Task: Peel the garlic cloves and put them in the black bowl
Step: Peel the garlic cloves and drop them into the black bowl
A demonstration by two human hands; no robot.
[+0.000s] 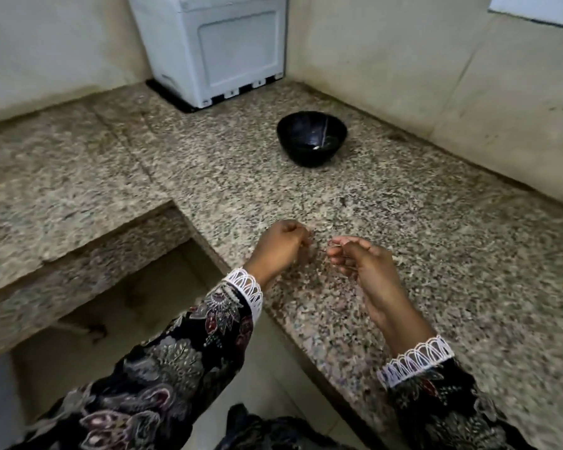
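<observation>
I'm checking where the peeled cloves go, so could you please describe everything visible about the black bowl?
The black bowl is round, deep and glossy, perhaps ceramic or plastic. It stands upright on the speckled stone counter near the back corner, in front of a white appliance. A small pale piece lies at its bottom. Neither hand touches it.

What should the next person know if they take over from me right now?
Left hand: fingers curled, over the counter near its front edge; what it holds, if anything, is blurred.
Right hand: fingertips bunched close to the left hand, seemingly pinching something small; cannot tell what.
Black bowl: upright further back on the counter, out of both hands; a small pale piece lies in its bottom, possibly a peeled clove.
No loose garlic is clearly visible on the counter.
Left: finish peeling whatever is in the hands, drop it in the bowl, then do any remaining cloves.
</observation>
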